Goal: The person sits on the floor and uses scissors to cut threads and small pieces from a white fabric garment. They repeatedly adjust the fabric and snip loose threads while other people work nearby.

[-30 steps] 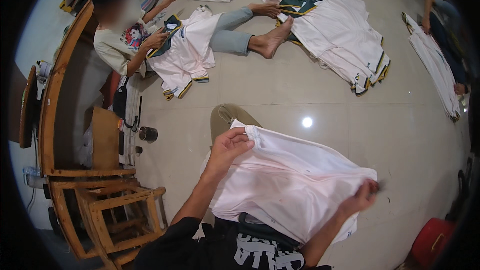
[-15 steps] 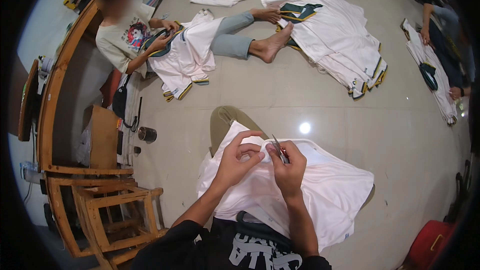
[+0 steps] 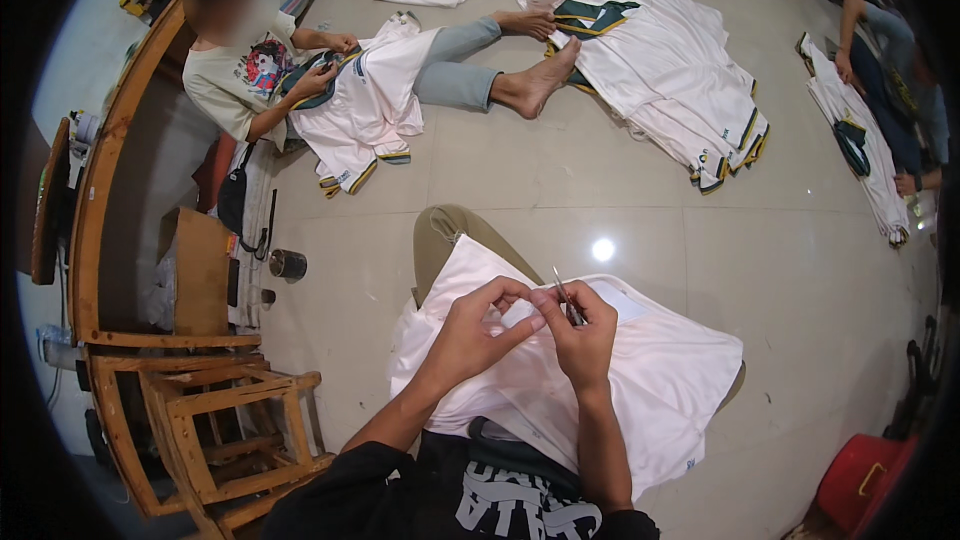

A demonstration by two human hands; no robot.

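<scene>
A white shirt (image 3: pixel 650 370) lies spread across my lap, its dark green collar (image 3: pixel 510 445) close to my body. My left hand (image 3: pixel 480 330) is closed, with thumb and forefinger drawn together at the shirt's raised edge. Against its fingertips rests the thumb of my right hand (image 3: pixel 582 340). That hand is closed around small scissors (image 3: pixel 562 290), the blades pointing up and away from me. The right thumb also presses on the shirt edge. Whether a thread lies between the fingertips is too small to see.
At the far left a person (image 3: pixel 235 90) sits handling another white shirt (image 3: pixel 370 105). A pile of white shirts (image 3: pixel 660 60) lies on the tiled floor ahead. Another person's hand (image 3: pixel 843 67) is at the right. A wooden stool (image 3: pixel 235 430) stands left, a red container (image 3: pixel 862 475) right.
My left forefinger has come down from its raised position to meet the right thumb. The scissors have turned slightly in my right hand. The whole view has shifted a little.
</scene>
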